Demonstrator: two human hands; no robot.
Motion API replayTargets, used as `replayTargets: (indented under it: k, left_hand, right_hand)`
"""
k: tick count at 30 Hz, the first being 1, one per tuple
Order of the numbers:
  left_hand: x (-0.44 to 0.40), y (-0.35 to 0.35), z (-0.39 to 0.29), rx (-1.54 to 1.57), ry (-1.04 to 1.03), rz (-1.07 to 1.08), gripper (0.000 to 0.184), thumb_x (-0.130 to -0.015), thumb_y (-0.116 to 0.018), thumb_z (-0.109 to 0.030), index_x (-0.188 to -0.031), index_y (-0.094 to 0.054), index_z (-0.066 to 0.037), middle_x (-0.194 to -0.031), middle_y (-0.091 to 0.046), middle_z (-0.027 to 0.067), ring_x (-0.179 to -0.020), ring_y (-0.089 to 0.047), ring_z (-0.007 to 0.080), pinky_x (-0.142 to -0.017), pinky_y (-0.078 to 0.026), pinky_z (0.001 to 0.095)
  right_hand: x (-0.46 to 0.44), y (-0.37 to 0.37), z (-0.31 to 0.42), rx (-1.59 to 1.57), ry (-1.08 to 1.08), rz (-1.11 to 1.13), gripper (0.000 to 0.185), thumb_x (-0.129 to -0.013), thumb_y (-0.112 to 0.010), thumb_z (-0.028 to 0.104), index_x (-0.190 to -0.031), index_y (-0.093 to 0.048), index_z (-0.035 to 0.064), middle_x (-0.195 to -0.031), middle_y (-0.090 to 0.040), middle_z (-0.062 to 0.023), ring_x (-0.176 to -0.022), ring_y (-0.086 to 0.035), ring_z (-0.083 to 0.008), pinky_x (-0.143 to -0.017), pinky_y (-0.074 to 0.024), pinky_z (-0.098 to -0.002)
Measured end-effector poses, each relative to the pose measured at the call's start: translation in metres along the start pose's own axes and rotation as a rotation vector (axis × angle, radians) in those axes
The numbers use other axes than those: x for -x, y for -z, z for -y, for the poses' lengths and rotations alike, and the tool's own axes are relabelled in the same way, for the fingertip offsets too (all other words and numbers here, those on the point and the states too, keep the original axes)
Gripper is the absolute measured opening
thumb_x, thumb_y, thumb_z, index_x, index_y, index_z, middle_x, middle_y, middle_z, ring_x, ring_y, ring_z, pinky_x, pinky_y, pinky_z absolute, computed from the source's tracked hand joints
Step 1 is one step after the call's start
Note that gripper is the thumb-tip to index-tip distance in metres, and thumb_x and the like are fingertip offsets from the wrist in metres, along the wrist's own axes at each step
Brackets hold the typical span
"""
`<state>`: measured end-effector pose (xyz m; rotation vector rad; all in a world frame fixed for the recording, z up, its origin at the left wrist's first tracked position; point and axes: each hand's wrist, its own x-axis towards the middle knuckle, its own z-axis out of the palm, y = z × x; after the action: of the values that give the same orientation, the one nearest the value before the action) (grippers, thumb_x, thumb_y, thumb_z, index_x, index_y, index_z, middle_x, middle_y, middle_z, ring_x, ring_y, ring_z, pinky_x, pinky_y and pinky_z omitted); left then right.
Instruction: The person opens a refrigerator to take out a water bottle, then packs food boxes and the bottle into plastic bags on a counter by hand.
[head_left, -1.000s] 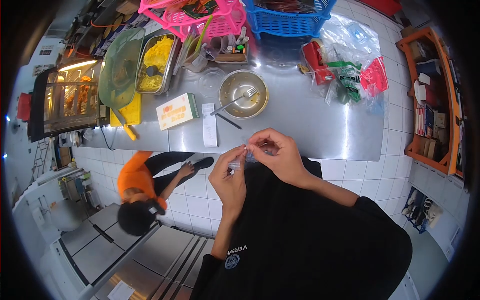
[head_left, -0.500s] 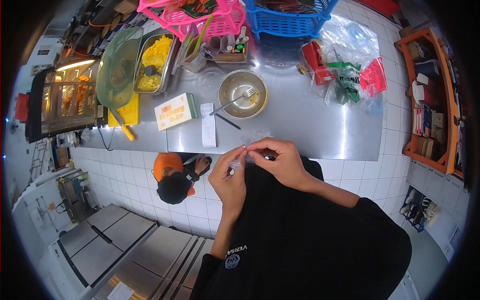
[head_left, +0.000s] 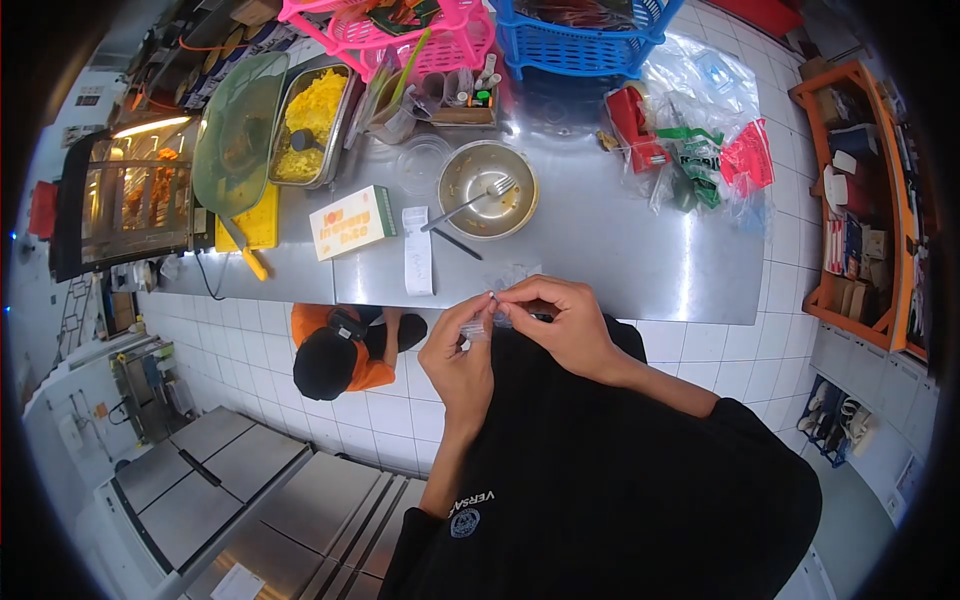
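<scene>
Thin, crinkled clear plastic (head_left: 474, 328) is pinched in my left hand (head_left: 458, 360) just off the table's front edge. The fingertips of my right hand (head_left: 560, 325) meet those of the left and pinch the same plastic; its exact shape is mostly covered by my fingers. More of the clear film shows just beyond my fingertips. On the table past my hands stand a metal bowl (head_left: 465, 215) with a fork (head_left: 468, 203) in it, a dark stick-like utensil (head_left: 457, 244) and a paper receipt (head_left: 418, 255).
A printed box (head_left: 345, 228), a yellow-handled knife (head_left: 250, 258) and a tray of yellow food (head_left: 310, 105) are on the left. Pink (head_left: 420, 50) and blue baskets (head_left: 580, 45) stand at the back, plastic bags (head_left: 700, 160) at right. A person in orange (head_left: 340, 350) is low beside the table.
My hands stay nearly in place, still pinching at the plastic. The person in orange has shifted slightly left and turned.
</scene>
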<state>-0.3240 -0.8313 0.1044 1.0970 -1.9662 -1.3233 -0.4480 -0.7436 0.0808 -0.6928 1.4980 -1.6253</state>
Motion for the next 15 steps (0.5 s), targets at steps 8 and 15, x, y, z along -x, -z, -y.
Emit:
replayTargets:
  k: [8,15]
  left_hand:
    - [-0.004,0.005,-0.001,-0.101,-0.126,0.084,0.024,-0.086,-0.062,0.011,-0.106,-0.07,0.001,-0.102,-0.071,0.0143,-0.091,-0.071,0.0262,-0.081,-0.055,0.0328]
    - [-0.004,0.009,-0.009,-0.216,-0.189,0.151,0.027,-0.084,-0.06,0.013,-0.105,-0.071,-0.001,-0.097,-0.07,0.0126,-0.091,-0.07,0.0264,-0.081,-0.054,0.0329]
  right_hand:
    - [-0.012,0.008,0.011,0.027,-0.164,0.08,0.019,-0.096,-0.065,0.005,-0.113,-0.07,-0.0034,-0.101,-0.071,-0.0079,-0.093,-0.067,-0.011,-0.084,-0.0548,-0.0255]
    - [-0.036,0.035,-0.001,-0.184,-0.344,0.407,0.018,-0.097,-0.064,0.009,-0.111,-0.068,-0.0029,-0.099,-0.07,-0.0066,-0.087,-0.065,-0.0123,-0.079,-0.0531,-0.0266]
